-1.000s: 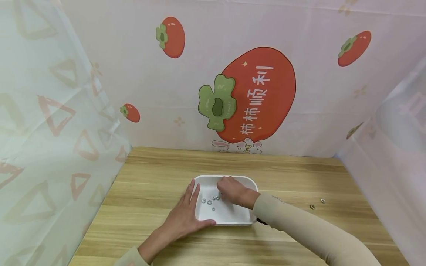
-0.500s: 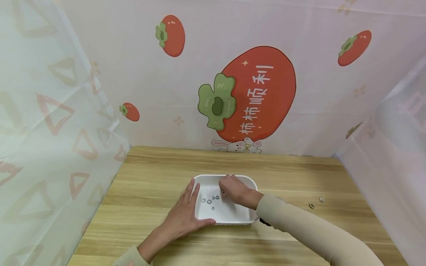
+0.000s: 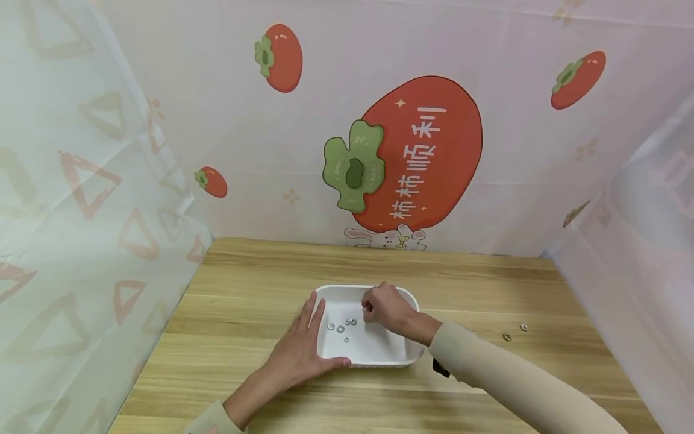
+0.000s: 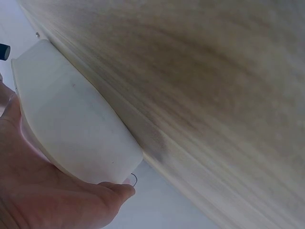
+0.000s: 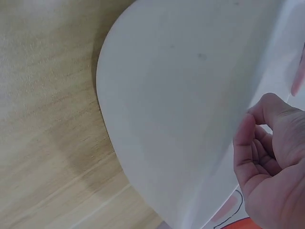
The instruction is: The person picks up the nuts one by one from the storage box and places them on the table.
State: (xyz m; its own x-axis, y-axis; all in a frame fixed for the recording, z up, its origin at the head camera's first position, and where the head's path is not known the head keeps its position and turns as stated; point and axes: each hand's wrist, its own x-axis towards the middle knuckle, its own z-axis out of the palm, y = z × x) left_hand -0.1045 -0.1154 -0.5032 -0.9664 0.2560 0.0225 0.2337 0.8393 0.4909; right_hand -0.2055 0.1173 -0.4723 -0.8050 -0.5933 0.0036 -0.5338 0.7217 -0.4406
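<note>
A white tray with rounded corners lies on the wooden table, several small metal nuts scattered over the left part of its floor. My left hand spans the tray's near-left corner. Its straight fingers lie along the left rim and its thumb along the near rim; the left wrist view shows this hand against the outer wall. Over the tray's far right part, my right hand pinches a small shiny nut between thumb and forefinger, the other fingers curled in. In the right wrist view the fingertips hide the nut.
Two more pieces lie on the table to the right, a brownish nut and a silvery one. Pale printed cloth hangs along the back and both sides of the table.
My right hand has shifted to the right and slightly up from the tray floor, with the nut at its fingertips. The left hand stays at the tray's corner.
</note>
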